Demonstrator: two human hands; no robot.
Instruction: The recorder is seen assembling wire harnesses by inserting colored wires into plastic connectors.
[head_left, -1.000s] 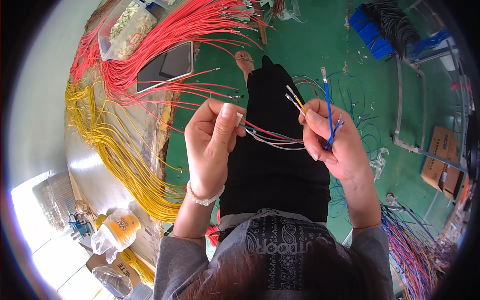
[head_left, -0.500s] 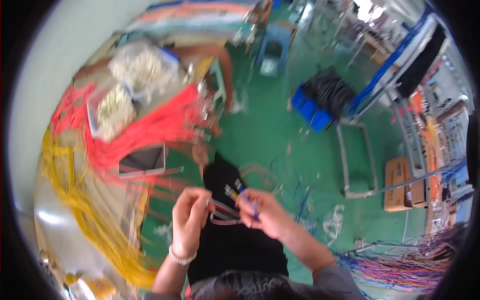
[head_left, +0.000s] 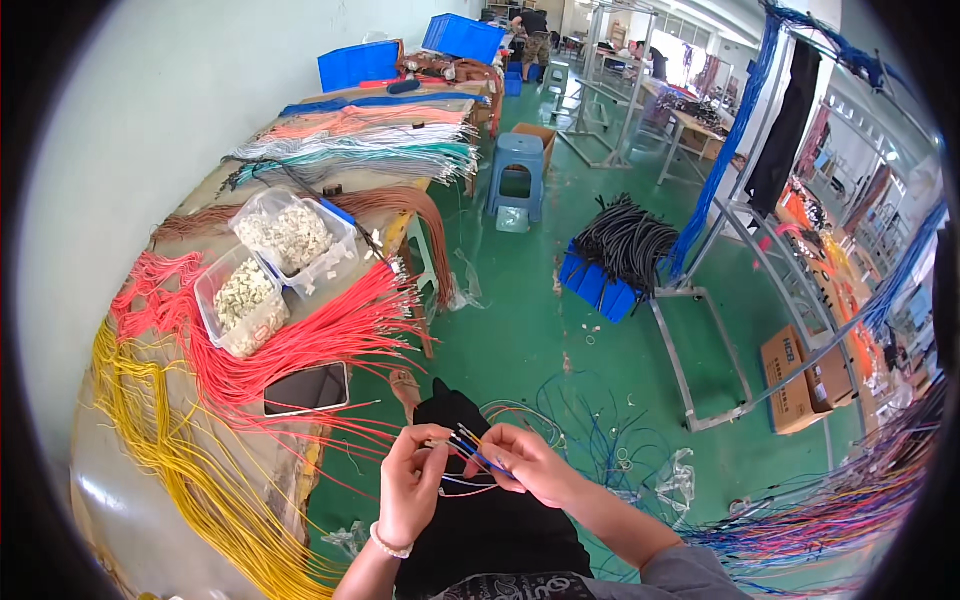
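My left hand (head_left: 415,480), with a beaded bracelet at the wrist, is closed in a pinch. A small pale piece shows at its fingertips, too small to name. Close beside it, my right hand (head_left: 528,465) grips a few thin wires (head_left: 484,460), blue and dark ones among them. Their ends carry small metal tips that point toward my left fingertips. A pale wire (head_left: 468,493) loops below, between the two hands. Both hands are in front of my black-clothed lap. The fingers hide part of what they hold.
At left, a table bears red wires (head_left: 330,330), yellow wires (head_left: 185,455), a dark-screened tablet (head_left: 307,389) and tubs of pale connectors (head_left: 240,300). A blue stool (head_left: 518,170), black cables (head_left: 630,240) on a blue bin, a metal frame (head_left: 690,350) and cardboard box (head_left: 800,380) stand beyond.
The view has tilted up, showing more of the far room. My hands have come closer together, bringing the wire tips up to my left fingertips. The wires stay in my right hand.
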